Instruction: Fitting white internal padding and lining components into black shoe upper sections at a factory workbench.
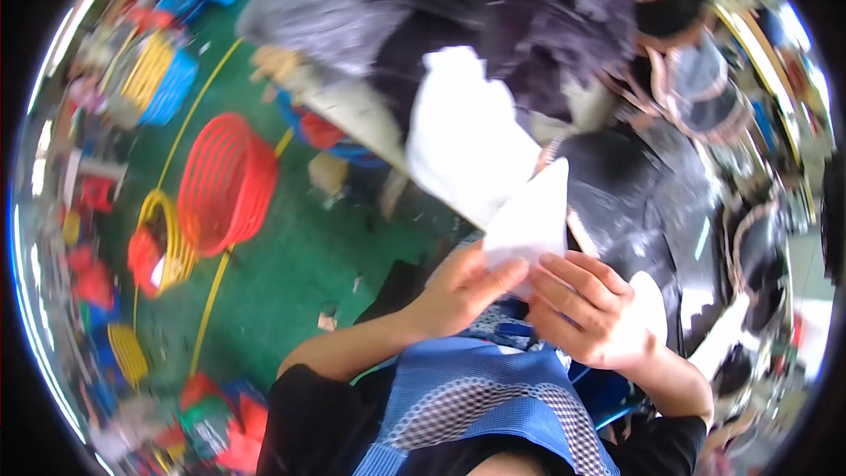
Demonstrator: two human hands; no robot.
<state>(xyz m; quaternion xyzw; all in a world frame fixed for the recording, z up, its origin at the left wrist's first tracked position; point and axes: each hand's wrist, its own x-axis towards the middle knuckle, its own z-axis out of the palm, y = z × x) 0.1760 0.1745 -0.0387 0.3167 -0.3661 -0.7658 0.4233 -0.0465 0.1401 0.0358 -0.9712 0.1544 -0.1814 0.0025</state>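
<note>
- Beyond both hands, a heap of white cloth lies directly ahead, overlapped in view by the piece being handled; contact between the two cannot be told.
- Farther ahead of the hands, rumpled grey-purple fabric spreads across the work surface.
- Ahead and to the right of the right hand, glossy black material lies near.
- Well off to the left hand's left, a red basket and a smaller yellow basket stand on a green floor.
- The left hand, palm down, pinches the lower left edge of a white piece, thumb laid across it.
- The right hand, fingers bent, grips the lower right edge, fingertips near the left thumb.
- The white piece points up and away from both hands, above a blue apron.
</note>
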